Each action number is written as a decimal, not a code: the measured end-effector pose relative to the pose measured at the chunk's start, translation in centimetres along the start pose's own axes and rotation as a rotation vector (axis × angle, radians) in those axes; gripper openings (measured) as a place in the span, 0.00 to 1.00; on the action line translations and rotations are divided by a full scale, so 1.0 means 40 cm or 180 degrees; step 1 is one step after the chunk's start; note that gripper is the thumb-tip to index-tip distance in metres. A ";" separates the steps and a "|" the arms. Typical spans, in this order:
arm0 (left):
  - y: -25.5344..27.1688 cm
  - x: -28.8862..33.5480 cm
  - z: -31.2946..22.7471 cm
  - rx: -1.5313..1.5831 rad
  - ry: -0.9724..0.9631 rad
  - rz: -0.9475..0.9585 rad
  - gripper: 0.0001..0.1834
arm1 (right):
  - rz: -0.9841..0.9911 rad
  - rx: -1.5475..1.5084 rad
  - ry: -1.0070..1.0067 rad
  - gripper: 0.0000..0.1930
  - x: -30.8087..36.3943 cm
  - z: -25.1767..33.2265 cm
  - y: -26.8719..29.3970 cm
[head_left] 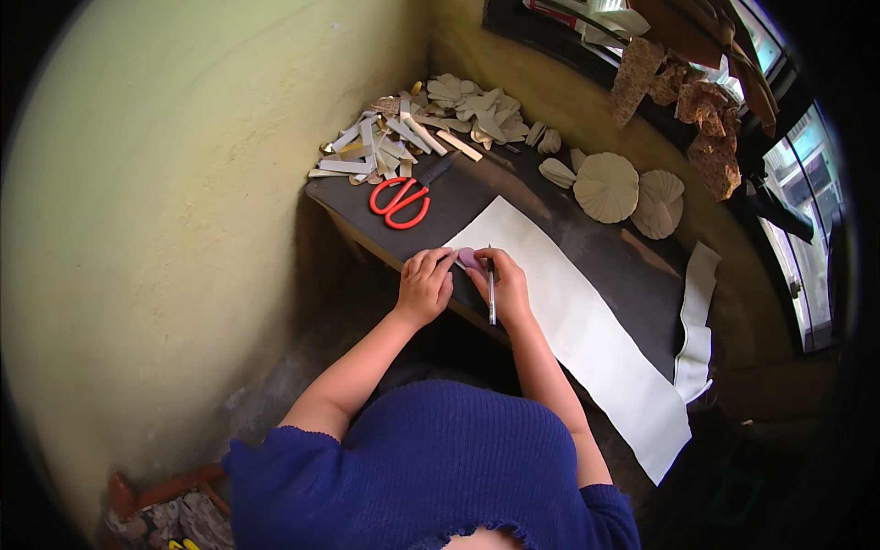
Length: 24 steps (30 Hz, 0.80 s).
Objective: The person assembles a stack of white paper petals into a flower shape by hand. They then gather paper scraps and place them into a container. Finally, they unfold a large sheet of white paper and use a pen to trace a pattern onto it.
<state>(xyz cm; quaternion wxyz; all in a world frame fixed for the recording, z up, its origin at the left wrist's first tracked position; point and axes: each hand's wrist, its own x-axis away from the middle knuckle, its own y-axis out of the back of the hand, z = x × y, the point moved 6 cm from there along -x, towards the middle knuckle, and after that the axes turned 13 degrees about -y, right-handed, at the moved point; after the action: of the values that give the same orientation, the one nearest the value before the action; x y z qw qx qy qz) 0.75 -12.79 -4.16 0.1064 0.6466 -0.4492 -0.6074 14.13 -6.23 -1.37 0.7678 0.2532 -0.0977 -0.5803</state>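
Observation:
A long white strip of sheet material (568, 307) runs across the dark table and hangs over its near right edge. My left hand (424, 286) is closed at the strip's near left end, fingers bent and pressed together over its corner. Right beside it, my right hand (507, 286) has a pen (491, 298) between its fingers, pointing down toward me. A small rounded purple piece (468, 258) lies between both hands on the strip, with the right fingertips touching it. The hands partly hide its outline. Red-handled scissors (401, 202) lie beyond my left hand.
Pale cut strips (371, 147) and rounded petal-like pieces (477, 101) are heaped at the table's (632, 266) far corner. Round stacks of pieces (606, 187) stand by the wall. A folded pale strip (697, 321) hangs at the right edge. A wooden chair (165, 490) is lower left.

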 end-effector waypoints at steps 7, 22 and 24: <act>-0.024 0.023 0.011 -0.0179 -0.0298 -0.0515 0.15 | -0.0173 0.0170 0.0268 0.11 0.000 0.012 -0.001; -0.028 0.030 0.017 -0.0218 -0.0344 -0.0594 0.14 | 0.0366 0.0024 -0.0282 0.04 -0.054 0.033 -0.025; -0.029 0.027 0.021 -0.0215 -0.0346 -0.0599 0.14 | 0.0474 0.0037 -0.0208 0.05 -0.065 0.037 -0.033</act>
<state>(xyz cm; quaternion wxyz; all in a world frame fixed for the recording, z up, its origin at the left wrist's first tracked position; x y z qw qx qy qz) 0.39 -12.58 -5.89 0.0461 0.6480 -0.3709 -0.6636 11.55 -4.45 -0.40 0.8038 0.2306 -0.1447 -0.5290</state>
